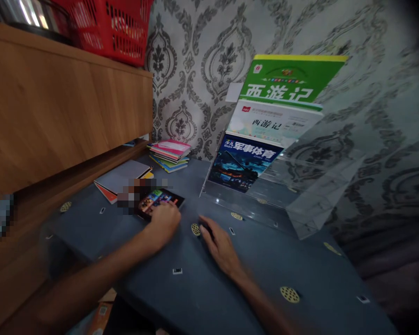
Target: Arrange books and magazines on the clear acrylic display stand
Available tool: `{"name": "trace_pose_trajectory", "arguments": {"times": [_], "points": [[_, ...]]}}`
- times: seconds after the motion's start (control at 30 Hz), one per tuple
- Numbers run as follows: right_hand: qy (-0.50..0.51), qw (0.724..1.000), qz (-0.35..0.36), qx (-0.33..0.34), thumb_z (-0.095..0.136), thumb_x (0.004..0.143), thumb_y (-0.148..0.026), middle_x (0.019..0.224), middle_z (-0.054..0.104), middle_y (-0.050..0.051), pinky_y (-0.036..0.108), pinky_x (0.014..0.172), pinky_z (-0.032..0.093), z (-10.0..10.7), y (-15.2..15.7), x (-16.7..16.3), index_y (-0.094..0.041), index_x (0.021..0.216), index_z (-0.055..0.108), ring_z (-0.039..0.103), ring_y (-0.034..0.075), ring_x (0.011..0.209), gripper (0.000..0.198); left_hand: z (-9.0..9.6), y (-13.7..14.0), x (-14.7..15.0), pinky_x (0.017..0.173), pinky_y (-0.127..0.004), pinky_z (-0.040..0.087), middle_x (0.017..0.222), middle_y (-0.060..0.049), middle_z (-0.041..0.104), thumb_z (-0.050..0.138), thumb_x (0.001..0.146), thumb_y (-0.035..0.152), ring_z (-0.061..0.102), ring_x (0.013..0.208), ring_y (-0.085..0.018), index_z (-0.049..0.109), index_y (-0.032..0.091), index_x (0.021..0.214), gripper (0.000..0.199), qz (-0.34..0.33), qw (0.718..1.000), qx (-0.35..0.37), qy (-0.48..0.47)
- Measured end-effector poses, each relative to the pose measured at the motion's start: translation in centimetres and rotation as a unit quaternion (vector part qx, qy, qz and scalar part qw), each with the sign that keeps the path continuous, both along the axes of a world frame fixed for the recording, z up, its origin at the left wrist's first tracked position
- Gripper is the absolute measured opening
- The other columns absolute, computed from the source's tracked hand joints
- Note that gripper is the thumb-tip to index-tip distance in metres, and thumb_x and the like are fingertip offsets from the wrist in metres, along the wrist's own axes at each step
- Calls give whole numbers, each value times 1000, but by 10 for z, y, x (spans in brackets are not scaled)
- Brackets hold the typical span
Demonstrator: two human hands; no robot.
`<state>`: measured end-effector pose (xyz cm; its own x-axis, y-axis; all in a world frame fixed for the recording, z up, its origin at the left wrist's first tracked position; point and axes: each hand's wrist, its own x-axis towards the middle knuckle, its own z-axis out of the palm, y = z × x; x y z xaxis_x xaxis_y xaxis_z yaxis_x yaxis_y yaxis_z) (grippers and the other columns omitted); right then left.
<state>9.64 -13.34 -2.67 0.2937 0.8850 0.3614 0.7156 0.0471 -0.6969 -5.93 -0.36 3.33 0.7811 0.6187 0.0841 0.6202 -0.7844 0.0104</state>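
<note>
My left hand (165, 217) is at the near right edge of a dark book (176, 197) with colourful pictures on its cover, its fingers curled over it. Part of that book is blurred out. To the right, my right hand (220, 244) rests on its side on the dark blue tabletop (209, 288), holding nothing, with thumb and fingers apart. Beyond it stands a clear stepped book rack (303, 209). It carries a green book (293, 77), a white book (272, 122) and a dark blue book (244, 163), one tier above another.
A grey notebook (124, 177) lies left of the dark book. Behind it, a small stack of books (170, 153) sits near the patterned wall (226, 60). A wooden cabinet (70, 102) borders the table on the left, with a red basket (125, 32) on top.
</note>
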Motion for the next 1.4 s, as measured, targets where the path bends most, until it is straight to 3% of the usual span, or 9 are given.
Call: {"name": "trace_pose_trajectory", "arguments": {"times": [0.13, 0.27, 0.43, 0.63, 0.77, 0.87, 1.0, 1.17, 1.4], "points": [[85, 996, -37, 3, 36, 102, -52, 133, 67, 11, 50, 110, 46, 4, -2, -1, -22, 132, 60, 62, 26, 124, 49, 1, -66, 27, 59, -31, 55, 88, -24, 74, 50, 89, 3, 74, 76, -27, 64, 0, 124, 38, -134, 990, 12, 48], [113, 992, -56, -11, 32, 102, -52, 127, 70, 11, 49, 108, 47, 6, -5, 4, -22, 127, 63, 64, 26, 120, 49, 0, -82, 36, 63, -33, 56, 88, -20, 73, 55, 90, 10, 72, 80, -27, 71, 6, 104, 22, -232, 972, 11, 33], [11, 999, -33, 0, 40, 101, -42, 134, 66, 12, 49, 111, 45, -6, -2, 5, -21, 134, 59, 61, 25, 125, 44, -11, -37, 23, 85, -40, 58, 122, -21, 69, 49, 93, 12, 66, 113, -29, 61, 5, 124, 34, -202, 979, 15, 22], [-158, 986, 18, -50, 44, 100, -29, 145, 58, 16, 55, 113, 42, -9, 2, -2, -18, 137, 59, 50, 29, 139, 42, -25, 18, -3, 113, -44, 41, 149, -18, 53, 40, 101, 20, 50, 139, -27, 53, 12, 139, 41, -118, 993, 21, -3], [-180, 980, 11, -80, 45, 100, -24, 147, 57, 16, 55, 112, 44, -1, -1, -4, -18, 139, 59, 52, 30, 137, 42, -22, 51, -32, 114, -43, 42, 147, -14, 57, 41, 101, 24, 54, 137, -26, 57, 18, 138, 41, -21, 1000, -16, 6], [-190, 977, 5, -101, 45, 100, -23, 146, 58, 15, 56, 113, 41, 7, 1, -8, -18, 138, 60, 48, 29, 141, 41, -22, 67, -51, 115, -40, 41, 148, -10, 57, 41, 100, 25, 53, 138, -24, 58, 20, 139, 43, 6, 1000, -20, -1], [-215, 966, 33, -140, 48, 101, -27, 148, 56, 13, 56, 120, 31, 20, 22, -30, -17, 138, 59, 41, 28, 146, 40, -33, 73, -61, 117, -41, 39, 149, -8, 56, 36, 99, 26, 52, 139, -24, 58, 19, 140, 47, 2, 1000, -4, -31], [-231, 953, 117, -156, 54, 101, -34, 154, 46, 20, 49, 123, 28, 31, 71, -72, -4, 143, 50, 36, 28, 148, 52, -56, 81, -64, 113, -45, 44, 141, -12, 63, 29, 96, 30, 58, 132, -28, 62, 15, 134, 52, -31, 995, 28, -95], [-213, 958, 77, -176, 55, 99, -46, 159, 35, 26, 45, 126, 23, 33, 87, -70, 6, 150, 36, 29, 32, 151, 76, -82, 99, -65, 104, -47, 53, 133, -13, 68, 30, 94, 36, 65, 123, -30, 68, 17, 127, 55, -66, 986, 55, -145]]}}
